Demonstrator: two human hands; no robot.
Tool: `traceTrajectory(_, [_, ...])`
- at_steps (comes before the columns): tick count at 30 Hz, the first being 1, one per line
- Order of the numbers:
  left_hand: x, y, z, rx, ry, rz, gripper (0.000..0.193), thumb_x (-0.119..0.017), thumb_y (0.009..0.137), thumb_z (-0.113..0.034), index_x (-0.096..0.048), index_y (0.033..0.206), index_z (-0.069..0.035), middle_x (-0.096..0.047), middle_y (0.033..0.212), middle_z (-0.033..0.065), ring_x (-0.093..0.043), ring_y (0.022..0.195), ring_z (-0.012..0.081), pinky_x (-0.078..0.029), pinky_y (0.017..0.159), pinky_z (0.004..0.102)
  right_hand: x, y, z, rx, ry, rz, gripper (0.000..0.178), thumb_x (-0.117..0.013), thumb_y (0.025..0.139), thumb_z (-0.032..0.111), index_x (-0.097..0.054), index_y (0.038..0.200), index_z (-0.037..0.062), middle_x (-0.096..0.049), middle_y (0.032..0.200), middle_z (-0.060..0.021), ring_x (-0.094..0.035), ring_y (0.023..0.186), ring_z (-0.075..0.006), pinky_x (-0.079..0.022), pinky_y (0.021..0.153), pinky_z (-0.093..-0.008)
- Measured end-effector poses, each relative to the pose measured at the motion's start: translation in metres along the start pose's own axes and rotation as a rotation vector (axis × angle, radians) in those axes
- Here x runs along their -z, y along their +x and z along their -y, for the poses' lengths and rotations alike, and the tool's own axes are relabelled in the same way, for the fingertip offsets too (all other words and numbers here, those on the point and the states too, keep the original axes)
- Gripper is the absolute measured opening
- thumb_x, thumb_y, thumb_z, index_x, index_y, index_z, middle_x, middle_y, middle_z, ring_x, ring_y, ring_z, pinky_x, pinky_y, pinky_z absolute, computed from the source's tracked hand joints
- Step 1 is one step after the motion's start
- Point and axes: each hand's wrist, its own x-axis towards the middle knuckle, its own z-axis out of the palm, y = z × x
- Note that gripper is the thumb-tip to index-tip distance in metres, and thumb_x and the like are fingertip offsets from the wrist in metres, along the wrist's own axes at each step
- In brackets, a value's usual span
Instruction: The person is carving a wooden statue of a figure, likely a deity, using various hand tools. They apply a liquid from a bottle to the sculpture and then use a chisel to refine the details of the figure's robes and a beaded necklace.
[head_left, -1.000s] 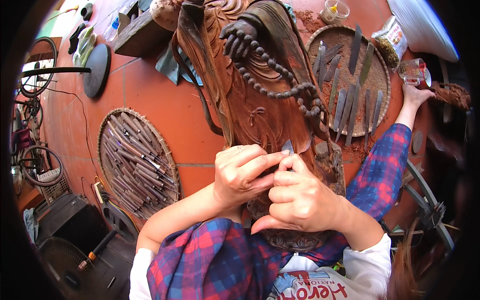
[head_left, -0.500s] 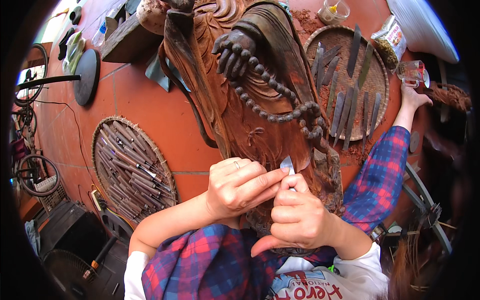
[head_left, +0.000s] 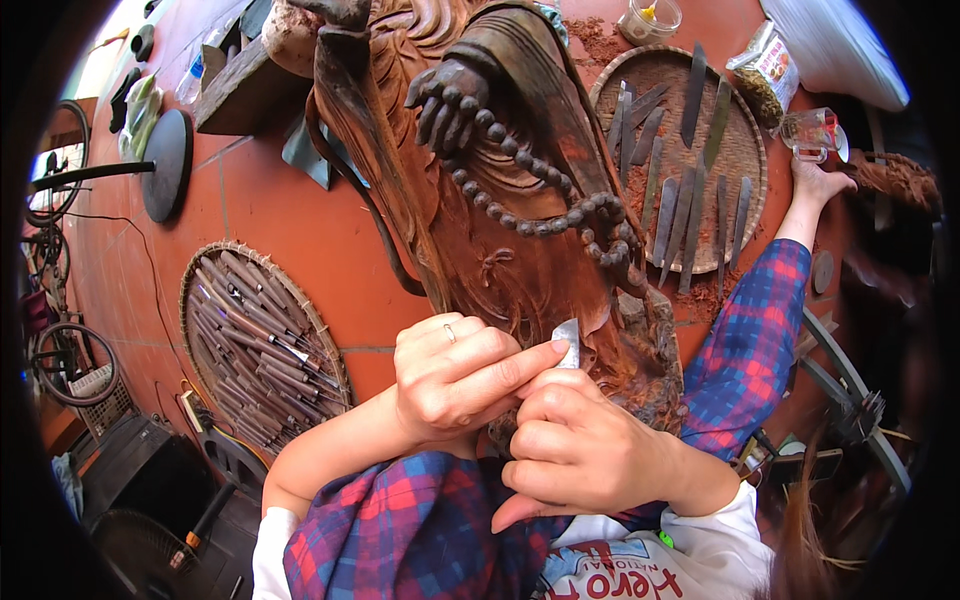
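Note:
A carved wooden statue (head_left: 520, 275) with draped robes and a string of round beads (head_left: 520, 155) lies before me. My right hand (head_left: 590, 440) is closed round a carving knife (head_left: 567, 342), with most of its handle hidden in the fist. The short pale blade sticks out above the fingers, over the lower part of the carving. My left hand (head_left: 455, 380) lies alongside, its fingers bent and pressed together, with the index fingertip against the side of the blade. Whether the cutting edge touches the wood I cannot tell.
To the left, a round woven basket (head_left: 265, 345) holds several wooden-handled carving tools. A woven tray (head_left: 750, 185) with several flat blades lies at the right, near a glass mug (head_left: 810, 132). My checked trouser leg (head_left: 745, 345) stretches along the statue's right side. A black round base (head_left: 172, 165) stands far left.
Both hands have shifted slightly left with the knife, and the blade's tilt has changed. The left index fingertip stays against it. The whole view has moved a little.

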Motion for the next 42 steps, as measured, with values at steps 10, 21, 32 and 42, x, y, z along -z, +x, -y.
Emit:
traceTrajectory(10, [0.003, 0.024, 0.012, 0.089, 0.092, 0.03, 0.033, -0.077, 0.062, -0.012, -0.077, 0.094, -0.007, -0.058, 0.069, 0.0004, -0.059, 0.058, 0.0175, -0.047, 0.051, 0.03, 0.004, 0.012, -0.036, 0.079, -0.04, -0.084, 0.041, -0.078, 0.076, 0.039, -0.051, 0.064, 0.0099, -0.045, 0.072, -0.0022, -0.05, 0.079, -0.0236, -0.042, 0.084, -0.0413])
traceTrajectory(21, [-0.001, 0.02, 0.006, 0.05, 0.123, 0.044, 0.029, -0.078, 0.062, -0.012, -0.077, 0.09, -0.007, -0.054, 0.065, -0.0008, -0.056, 0.054, 0.0159, -0.043, 0.048, 0.03, -0.005, 0.003, -0.026, 0.002, -0.019, -0.133, 0.04, -0.079, 0.077, 0.038, -0.052, 0.065, 0.0105, -0.044, 0.07, -0.0022, -0.048, 0.074, -0.0233, -0.038, 0.082, -0.0411])
traceTrajectory(32, [-0.006, 0.001, 0.0, 0.042, 0.061, 0.047, 0.028, -0.08, 0.063, -0.016, -0.078, 0.09, -0.009, -0.05, 0.064, -0.0026, -0.052, 0.052, 0.0136, -0.04, 0.046, 0.0289, -0.015, -0.012, -0.015, -0.055, -0.022, -0.108, 0.041, -0.08, 0.076, 0.036, -0.052, 0.064, 0.0102, -0.047, 0.069, -0.0005, -0.048, 0.074, -0.0225, -0.038, 0.08, -0.0417])
traceTrajectory(42, [-0.008, -0.006, -0.003, 0.026, -0.001, 0.076, 0.024, -0.081, 0.068, -0.015, -0.077, 0.091, -0.008, -0.05, 0.063, -0.0021, -0.053, 0.052, 0.0138, -0.041, 0.046, 0.0295, -0.016, -0.02, -0.008, -0.068, 0.014, -0.086, 0.039, -0.082, 0.076, 0.035, -0.053, 0.064, 0.0108, -0.044, 0.069, -0.0007, -0.048, 0.074, -0.0207, -0.037, 0.08, -0.04])
